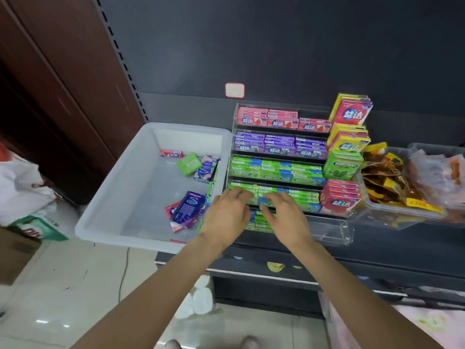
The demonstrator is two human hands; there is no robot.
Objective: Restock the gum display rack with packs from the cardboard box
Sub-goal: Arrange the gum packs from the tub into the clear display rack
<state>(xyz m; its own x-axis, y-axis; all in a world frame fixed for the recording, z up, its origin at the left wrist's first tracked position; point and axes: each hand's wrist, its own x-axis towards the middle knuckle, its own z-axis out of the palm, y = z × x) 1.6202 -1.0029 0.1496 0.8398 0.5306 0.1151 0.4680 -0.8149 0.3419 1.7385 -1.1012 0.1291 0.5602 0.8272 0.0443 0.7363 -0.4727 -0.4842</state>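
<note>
At the rack's fourth tier, both hands lie palm-down, fingers loosely spread: the left hand (227, 212) and right hand (283, 214) rest their fingertips on green gum packs (299, 196). Loose packs (187, 209) lie in the white tub (105, 212) at nine o'clock. Whether any fingers pinch a pack is hidden.

Back wall: a dark slotted shelving panel (276, 46) stood behind.
Left: a reddish-brown wooden cabinet (63, 84).
Floor: pale glossy tiles (75, 285) reflected light.
</note>
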